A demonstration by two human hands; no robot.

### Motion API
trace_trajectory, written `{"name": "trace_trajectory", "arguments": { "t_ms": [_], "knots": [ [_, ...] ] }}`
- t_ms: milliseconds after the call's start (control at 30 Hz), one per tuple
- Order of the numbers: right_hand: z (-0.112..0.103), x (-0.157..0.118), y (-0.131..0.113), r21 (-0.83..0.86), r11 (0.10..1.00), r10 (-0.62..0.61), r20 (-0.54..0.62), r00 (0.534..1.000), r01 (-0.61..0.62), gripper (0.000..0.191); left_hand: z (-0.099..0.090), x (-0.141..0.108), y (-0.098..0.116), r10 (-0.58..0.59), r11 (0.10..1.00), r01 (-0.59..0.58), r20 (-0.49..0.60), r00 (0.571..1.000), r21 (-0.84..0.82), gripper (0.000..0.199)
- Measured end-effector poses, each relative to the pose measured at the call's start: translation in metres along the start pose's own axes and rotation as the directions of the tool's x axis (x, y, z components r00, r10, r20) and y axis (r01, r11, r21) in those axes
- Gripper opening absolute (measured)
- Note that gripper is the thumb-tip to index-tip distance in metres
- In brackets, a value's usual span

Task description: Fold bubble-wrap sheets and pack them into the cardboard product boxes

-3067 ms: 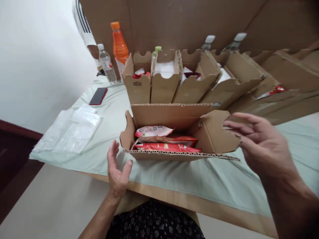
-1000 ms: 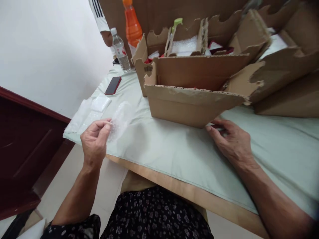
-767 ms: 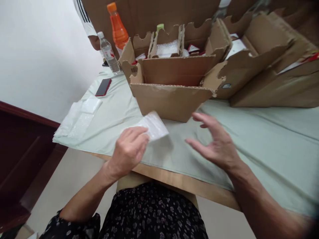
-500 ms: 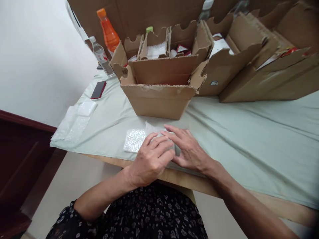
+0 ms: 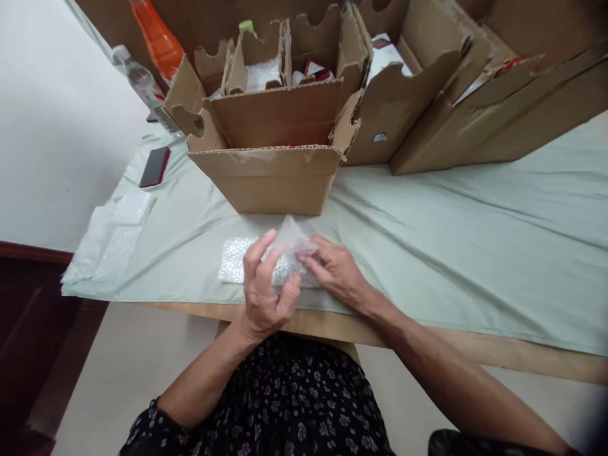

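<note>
A clear bubble wrap bag [image 5: 234,261] lies flat on the table near its front edge, partly hidden behind my hands. Its raised flap [image 5: 291,235] stands up between them, slightly blurred. My right hand [image 5: 335,269] pinches the flap between thumb and fingers from the right. On the left, my left hand [image 5: 268,285] is raised over the bag with fingers and thumb spread apart, holding nothing.
An open cardboard box [image 5: 280,183] stands just behind the bag, with more cardboard boxes [image 5: 427,120] behind and to the right. A phone [image 5: 154,166], more bubble wrap bags [image 5: 116,244], a clear bottle [image 5: 142,82] and an orange bottle [image 5: 159,41] are at the left.
The flap has been lifted higher, and my right hand has closed on it. My left hand has turned and spread its fingers. The view has shifted to the right.
</note>
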State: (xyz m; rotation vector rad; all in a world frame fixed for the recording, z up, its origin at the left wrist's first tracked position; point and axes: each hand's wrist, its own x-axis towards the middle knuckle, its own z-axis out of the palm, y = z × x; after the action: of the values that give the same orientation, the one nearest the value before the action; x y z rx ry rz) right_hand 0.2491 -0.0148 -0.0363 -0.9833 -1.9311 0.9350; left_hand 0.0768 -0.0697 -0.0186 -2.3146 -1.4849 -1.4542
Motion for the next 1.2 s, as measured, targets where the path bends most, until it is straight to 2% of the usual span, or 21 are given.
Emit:
{"name": "trace_trajectory", "arguments": {
  "t_ms": [67, 167, 233, 300, 400, 500, 567, 633, 700, 767, 833, 900, 1000, 1100, 1200],
  "knots": [
    [-0.018, 0.002, -0.001, 0.130, 0.985, 0.134, -0.125, 0.983, -0.117, 0.025, -0.007, -0.006, -0.020, -0.091, 0.988, 0.080, 0.078, 0.993, 0.129, 0.054],
    [-0.042, -0.002, 0.000, 0.239, 0.948, 0.281, -0.327, 0.903, -0.208, 0.022, -0.022, -0.023, -0.055, -0.275, 0.922, 0.195, 0.211, 0.938, 0.336, 0.050],
    [-0.054, -0.010, 0.003, 0.270, 0.932, 0.345, -0.445, 0.826, -0.244, 0.022, -0.035, -0.034, -0.075, -0.379, 0.868, 0.264, 0.219, 0.899, 0.421, 0.054],
    [-0.061, -0.022, 0.006, 0.287, 0.918, 0.388, -0.523, 0.759, -0.272, 0.024, -0.047, -0.042, -0.088, -0.439, 0.828, 0.317, 0.182, 0.880, 0.462, 0.056],
    [-0.065, -0.044, 0.007, 0.308, 0.883, 0.469, -0.560, 0.683, -0.354, 0.023, -0.055, -0.047, -0.095, -0.455, 0.813, 0.340, 0.151, 0.878, 0.473, 0.053],
    [-0.065, -0.061, 0.006, 0.331, 0.817, 0.574, -0.546, 0.610, -0.471, 0.023, -0.050, -0.042, -0.092, -0.413, 0.843, 0.306, 0.167, 0.895, 0.443, 0.040],
    [-0.066, -0.068, 0.005, 0.318, 0.796, 0.598, -0.546, 0.586, -0.515, 0.025, -0.047, -0.035, -0.089, -0.374, 0.867, 0.279, 0.169, 0.912, 0.413, 0.033],
    [-0.069, -0.073, 0.004, 0.239, 0.812, 0.564, -0.553, 0.613, -0.532, 0.026, -0.046, -0.025, -0.088, -0.344, 0.883, 0.267, 0.143, 0.928, 0.386, 0.031],
    [-0.074, -0.077, 0.004, 0.079, 0.832, 0.489, -0.568, 0.661, -0.548, 0.027, -0.049, -0.015, -0.090, -0.338, 0.884, 0.275, 0.111, 0.934, 0.377, 0.031],
    [-0.079, -0.079, 0.003, -0.105, 0.822, 0.394, -0.604, 0.693, -0.559, 0.034, -0.054, -0.008, -0.095, -0.362, 0.876, 0.296, 0.114, 0.925, 0.380, 0.033],
    [-0.083, -0.078, 0.001, -0.252, 0.800, 0.283, -0.641, 0.713, -0.545, 0.040, -0.057, -0.005, -0.100, -0.398, 0.873, 0.318, 0.163, 0.903, 0.369, 0.035],
    [-0.086, -0.071, -0.001, -0.362, 0.807, 0.157, -0.631, 0.760, -0.467, 0.036, -0.058, -0.005, -0.103, -0.427, 0.874, 0.342, 0.209, 0.880, 0.346, 0.035],
    [-0.088, -0.049, 0.004, -0.493, 0.820, 0.000, -0.510, 0.860, -0.292, 0.027, -0.054, -0.008, -0.105, -0.448, 0.870, 0.366, 0.219, 0.867, 0.330, 0.034],
    [-0.087, -0.018, 0.025, -0.588, 0.782, 0.008, -0.324, 0.946, -0.208, 0.032, -0.047, -0.011, -0.107, -0.451, 0.864, 0.372, 0.191, 0.872, 0.340, 0.036],
    [-0.084, 0.007, 0.052, -0.675, 0.698, 0.128, -0.210, 0.969, -0.238, 0.041, -0.041, -0.012, -0.111, -0.458, 0.851, 0.381, 0.156, 0.875, 0.360, 0.034]
  ]
}}
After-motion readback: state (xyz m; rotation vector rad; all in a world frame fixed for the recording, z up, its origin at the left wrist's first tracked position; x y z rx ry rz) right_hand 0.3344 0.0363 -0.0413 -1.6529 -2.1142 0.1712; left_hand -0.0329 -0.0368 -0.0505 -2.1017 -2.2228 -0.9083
